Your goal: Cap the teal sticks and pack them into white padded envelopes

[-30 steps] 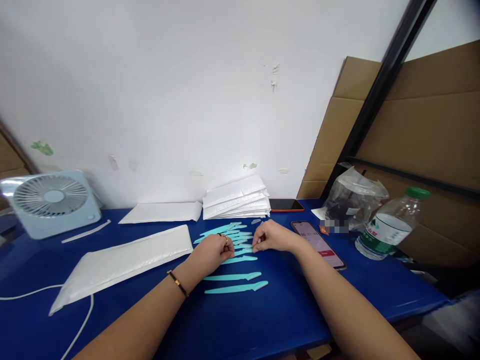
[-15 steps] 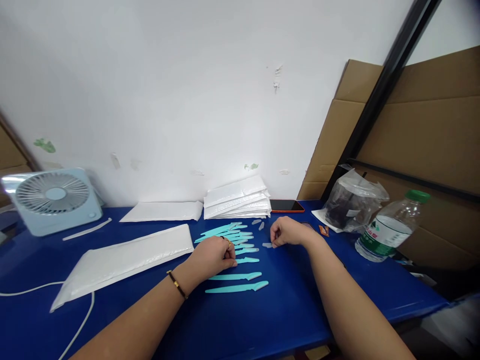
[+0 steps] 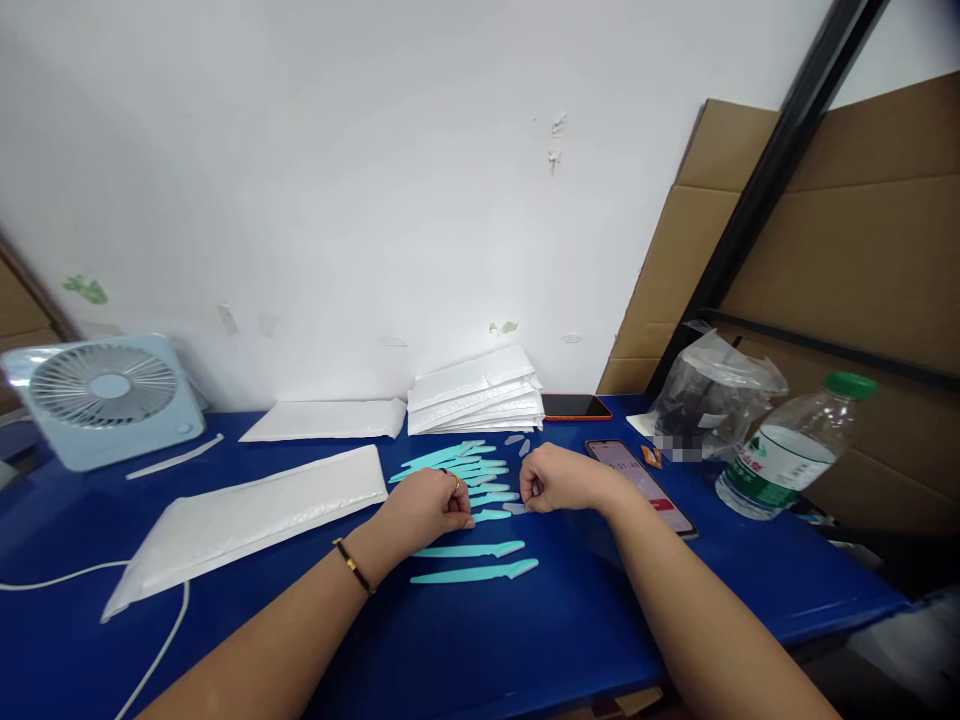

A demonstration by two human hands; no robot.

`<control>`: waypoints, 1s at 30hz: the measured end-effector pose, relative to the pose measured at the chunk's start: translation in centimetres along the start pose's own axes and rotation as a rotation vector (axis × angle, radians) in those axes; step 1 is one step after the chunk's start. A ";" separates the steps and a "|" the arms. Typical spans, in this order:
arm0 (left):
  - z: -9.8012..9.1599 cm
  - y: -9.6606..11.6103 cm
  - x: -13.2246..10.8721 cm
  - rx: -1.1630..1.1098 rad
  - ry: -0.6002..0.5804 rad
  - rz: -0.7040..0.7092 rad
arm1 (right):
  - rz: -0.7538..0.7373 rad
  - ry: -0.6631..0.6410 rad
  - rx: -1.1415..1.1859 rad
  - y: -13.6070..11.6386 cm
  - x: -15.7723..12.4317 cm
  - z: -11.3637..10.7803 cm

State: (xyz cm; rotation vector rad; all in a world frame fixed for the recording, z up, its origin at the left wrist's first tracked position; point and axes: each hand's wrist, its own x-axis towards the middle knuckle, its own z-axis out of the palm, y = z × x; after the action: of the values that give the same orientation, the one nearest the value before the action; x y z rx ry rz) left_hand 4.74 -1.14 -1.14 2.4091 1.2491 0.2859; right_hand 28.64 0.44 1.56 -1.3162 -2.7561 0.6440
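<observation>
Several turquoise eyebrow razors lie in a row on the blue table, blades to the right. My left hand rests over their handles, thumb and fingers closed on one eyebrow razor; its handle is partly hidden beneath them. At that razor's blade end, my right hand pinches a small clear blade cover. Whether the cover is around the blade or beside it, I cannot tell. Beyond my right hand lie a couple of loose clear covers.
White padded envelopes are stacked by the wall, with another padded envelope left of the razors. A fan stands far left. On the right are a lit phone, a bagged cup and a water bottle.
My right hand has moved left and slightly nearer, bringing the clear cover to the razor's blade end. The lit phone is now uncovered. My left hand stays almost where it was.
</observation>
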 end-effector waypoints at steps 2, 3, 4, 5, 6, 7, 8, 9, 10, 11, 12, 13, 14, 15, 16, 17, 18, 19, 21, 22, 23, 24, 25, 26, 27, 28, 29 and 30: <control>0.0 0.0 0.0 0.002 -0.004 -0.003 | 0.013 -0.006 -0.014 0.0 -0.1 -0.1; 0.0 0.0 -0.1 0.007 -0.002 -0.002 | 0.014 -0.006 -0.015 -0.1 -0.1 -0.1; 0.0 0.1 -0.1 0.013 0.002 0.002 | 0.010 -0.002 -0.012 -0.2 -0.1 0.0; 0.0 0.1 -0.1 0.019 0.008 0.006 | -0.002 0.001 -0.005 -0.4 -0.1 0.0; 0.0 0.2 -0.1 0.022 0.013 0.008 | -0.016 0.002 0.001 -0.6 0.0 0.2; 0.1 0.2 -0.1 0.023 0.017 0.007 | -0.031 0.002 0.003 -0.8 0.2 0.3; 0.2 0.3 0.0 0.025 0.018 0.004 | -0.047 0.005 -0.001 -1.1 0.3 0.5; 0.3 0.3 0.0 0.027 0.018 0.005 | -0.063 0.014 -0.011 -1.4 0.4 0.6; 0.4 0.3 0.1 0.034 0.019 0.008 | -0.078 0.027 -0.026 -1.6 0.6 0.7; 0.6 0.2 0.2 0.046 0.019 0.012 | -0.091 0.041 -0.036 -1.7 0.7 0.7; 0.7 0.2 0.2 0.067 0.028 0.019 | -0.101 0.057 -0.038 -1.6 0.7 0.7; 0.8 0.1 0.3 0.093 0.049 0.029 | -0.109 0.081 -0.034 -1.4 0.8 0.6; 0.8 0.1 0.3 0.118 0.081 0.042 | -0.107 0.121 -0.032 -0.9 0.8 0.5; 0.7 0.2 0.3 0.137 0.121 0.052 | -0.093 0.184 -0.034 -0.3 0.8 0.3; 0.5 0.3 0.2 0.144 0.163 0.054 | -0.066 0.264 -0.042 0.5 0.8 0.1; 0.2 0.4 0.0 0.136 0.196 0.050 | -0.030 0.349 -0.059 1.3 0.9 -0.1; -0.2 0.6 -0.2 0.112 0.207 0.043 | 0.011 0.420 -0.076 2.2 0.9 -0.2; -0.6 0.8 -0.5 0.078 0.187 0.039 | 0.045 0.459 -0.091 3.0 1.0 -0.2; -1.3 1.3 -1.1 0.003 0.075 0.061 | 0.071 0.460 -0.111 4.3 1.4 -0.1; -1.6 1.5 -1.4 -0.030 -0.004 0.091 | 0.068 0.440 -0.121 4.7 1.5 0.0; -1.8 1.6 -1.6 -0.057 -0.085 0.122 | 0.065 0.421 -0.127 4.9 1.7 0.1; -1.8 1.6 -1.8 -0.083 -0.158 0.141 | 0.072 0.402 -0.125 5.1 1.7 0.2; -1.8 1.6 -1.9 -0.106 -0.212 0.145 | 0.092 0.380 -0.109 5.1 1.7 0.2; -1.7 1.5 -1.8 -0.118 -0.238 0.136 | 0.124 0.352 -0.079 5.2 1.5 0.2; -1.5 1.4 -1.7 -0.114 -0.232 0.119 | 0.163 0.317 -0.036 5.1 1.3 0.1; -1.3 1.2 -1.5 -0.094 -0.197 0.097 | 0.201 0.270 0.017 5.1 1.0 -0.1; -1.1 1.1 -1.3 -0.064 -0.148 0.076 | 0.234 0.211 0.074 5.0 0.7 -0.2; -0.9 1.0 -1.0 -0.033 -0.100 0.059 | 0.258 0.148 0.133 4.8 0.4 -0.2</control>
State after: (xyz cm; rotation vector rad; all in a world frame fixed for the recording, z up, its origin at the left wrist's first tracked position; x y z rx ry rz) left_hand 4.52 -2.26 0.07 2.4038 1.1227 0.1983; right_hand 31.98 3.49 -0.07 -1.6306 -2.4061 0.6964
